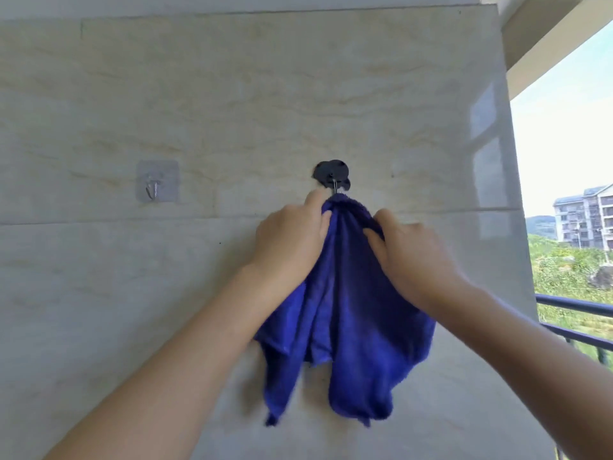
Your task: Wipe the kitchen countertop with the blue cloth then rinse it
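Observation:
The blue cloth hangs in folds against a beige tiled wall, its top bunched right under a black wall hook. My left hand grips the cloth's upper left edge, thumb near the hook's metal prong. My right hand pinches the upper right side of the cloth. Both forearms reach up from the bottom of the view. Whether the cloth's top is still on the hook is hidden by the bunched fabric. No countertop is in view.
A clear adhesive hook with nothing on it sticks to the wall at the left. The wall ends at the right, where a dark balcony railing stands before greenery and a distant building.

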Demonstrator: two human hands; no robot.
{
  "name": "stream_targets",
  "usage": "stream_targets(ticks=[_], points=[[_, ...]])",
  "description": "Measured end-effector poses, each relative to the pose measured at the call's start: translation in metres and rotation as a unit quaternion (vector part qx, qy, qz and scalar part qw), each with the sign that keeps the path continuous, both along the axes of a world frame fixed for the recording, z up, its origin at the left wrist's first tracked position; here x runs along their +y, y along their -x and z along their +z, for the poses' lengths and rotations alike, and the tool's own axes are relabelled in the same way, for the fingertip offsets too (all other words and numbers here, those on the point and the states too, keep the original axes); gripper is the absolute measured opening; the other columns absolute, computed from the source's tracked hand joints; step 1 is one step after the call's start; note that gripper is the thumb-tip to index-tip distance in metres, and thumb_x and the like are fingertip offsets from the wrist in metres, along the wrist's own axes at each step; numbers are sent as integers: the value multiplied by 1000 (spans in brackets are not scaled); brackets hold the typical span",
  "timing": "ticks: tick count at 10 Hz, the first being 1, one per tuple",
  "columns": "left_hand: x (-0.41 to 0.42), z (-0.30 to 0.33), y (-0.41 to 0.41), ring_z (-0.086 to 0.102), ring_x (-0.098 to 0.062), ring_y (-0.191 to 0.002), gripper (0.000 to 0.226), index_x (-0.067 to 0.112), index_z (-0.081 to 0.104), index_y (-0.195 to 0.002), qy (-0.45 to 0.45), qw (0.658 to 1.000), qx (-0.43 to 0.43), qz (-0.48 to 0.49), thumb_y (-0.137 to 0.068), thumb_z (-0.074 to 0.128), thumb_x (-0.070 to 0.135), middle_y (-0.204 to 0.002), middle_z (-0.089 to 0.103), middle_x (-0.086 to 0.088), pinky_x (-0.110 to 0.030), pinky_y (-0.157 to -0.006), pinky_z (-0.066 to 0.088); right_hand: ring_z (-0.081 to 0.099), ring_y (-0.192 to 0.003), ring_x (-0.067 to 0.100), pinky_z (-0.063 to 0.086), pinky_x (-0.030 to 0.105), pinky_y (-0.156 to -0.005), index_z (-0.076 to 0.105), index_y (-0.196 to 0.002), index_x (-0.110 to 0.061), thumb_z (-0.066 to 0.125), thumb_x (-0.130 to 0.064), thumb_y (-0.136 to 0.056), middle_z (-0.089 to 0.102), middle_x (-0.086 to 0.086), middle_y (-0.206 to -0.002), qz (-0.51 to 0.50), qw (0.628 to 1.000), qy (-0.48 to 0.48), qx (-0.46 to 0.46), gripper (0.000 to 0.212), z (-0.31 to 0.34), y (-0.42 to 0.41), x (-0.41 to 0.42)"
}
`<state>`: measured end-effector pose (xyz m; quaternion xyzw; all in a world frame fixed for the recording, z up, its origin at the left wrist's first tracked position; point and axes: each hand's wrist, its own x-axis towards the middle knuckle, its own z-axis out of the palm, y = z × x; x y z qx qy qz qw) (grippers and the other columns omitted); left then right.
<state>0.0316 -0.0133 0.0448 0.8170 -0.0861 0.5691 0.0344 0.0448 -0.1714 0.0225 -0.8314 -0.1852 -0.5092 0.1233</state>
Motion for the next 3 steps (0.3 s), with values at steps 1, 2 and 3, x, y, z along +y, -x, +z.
stream_targets(ticks=[1, 2, 3], points=[[-10, -26, 1, 49, -28, -65, 21, 14, 40, -81, 142, 974, 78, -157, -96, 40, 28, -71, 51, -4, -36, -59, 37, 51, -73, 32, 38, 36, -62, 40, -89, -14, 36, -30, -97, 56, 7, -80, 96, 987, -61, 112, 19, -30, 3, 9], [-8, -86, 10, 45, -23, -55, 26, 14, 41, -74, 261, 921, 131, -258, -94, 45, 30, -60, 47, -1, -38, -57, 41, 54, -59, 21, 42, 36, -56, 43, -84, -20, 37, -31, -96, 56, -4, -64, 179, 953, -163, 179, 17, -98, 16, 5], [-1, -159, 41, 45, -15, -44, 12, 29, 56, -96, 376, 835, 198, -349, -92, 51, 19, -52, 49, 0, -27, -48, 42, 58, -47, 11, 48, 25, -52, 47, -90, -36, 41, -33, -94, 62, -6, -61, 219, 912, -174, 299, 8, -165, 42, -11]])
